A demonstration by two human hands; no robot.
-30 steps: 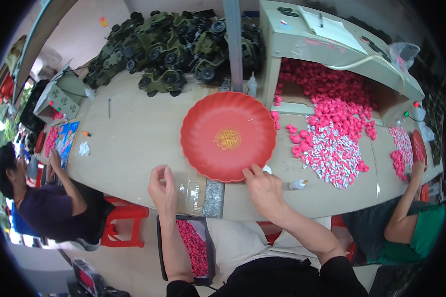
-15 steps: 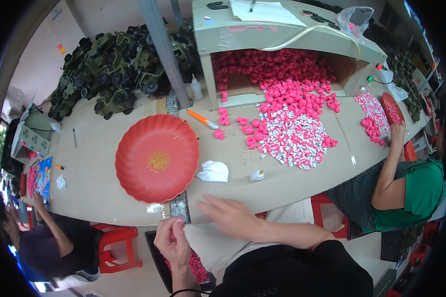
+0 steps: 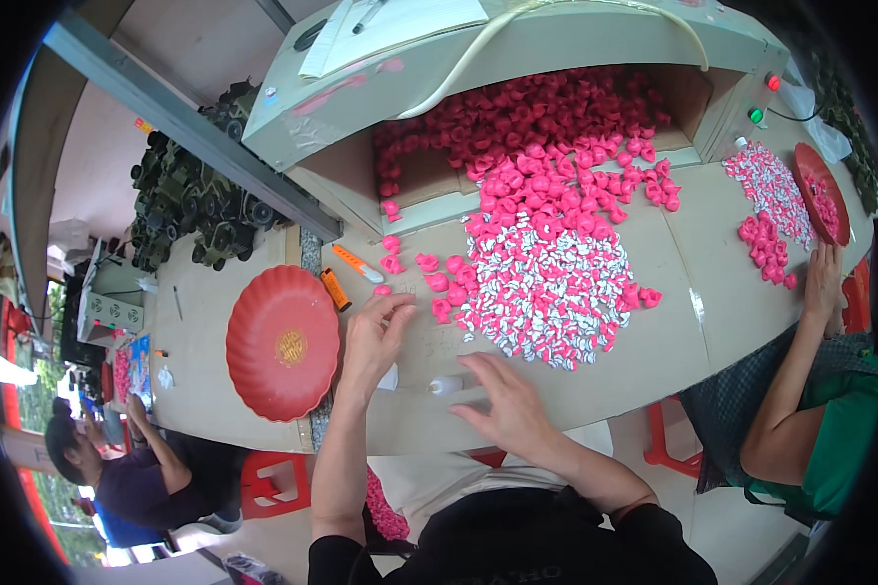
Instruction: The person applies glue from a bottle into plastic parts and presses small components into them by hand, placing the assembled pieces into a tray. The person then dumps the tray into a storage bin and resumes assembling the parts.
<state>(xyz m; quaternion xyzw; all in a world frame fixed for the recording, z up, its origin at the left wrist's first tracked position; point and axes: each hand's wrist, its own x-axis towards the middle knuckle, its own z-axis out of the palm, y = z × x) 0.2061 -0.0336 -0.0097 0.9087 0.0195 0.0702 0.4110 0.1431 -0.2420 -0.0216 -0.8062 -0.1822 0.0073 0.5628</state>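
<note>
My left hand (image 3: 373, 339) is over the table, its fingers bent and a gap between them and the thumb. Nothing shows in it. Just beyond its fingers lies a pink hollow plastic piece (image 3: 382, 290). My right hand (image 3: 507, 402) is spread open and empty, nearest a small white bottle (image 3: 446, 386) lying on its side. Past it spreads a heap of small white-and-pink pieces (image 3: 546, 292). Pink rounded plastic pieces (image 3: 546, 190) are piled behind that heap and into the box. Partly hidden by my left hand is a white cloth (image 3: 389, 378).
A red scalloped tray (image 3: 263, 375) lies at left, with an orange cutter (image 3: 356, 263) near it. Behind the pieces stands a grey open-fronted box (image 3: 322, 127); a metal post (image 3: 185, 117) slants at left. A co-worker in green (image 3: 839, 429) sits right, another person (image 3: 156, 478) left.
Both hands have moved forward over the table from near my lap and drawn apart. The view has turned and shifted. The small bottle, upright before, now appears to lie on its side.
</note>
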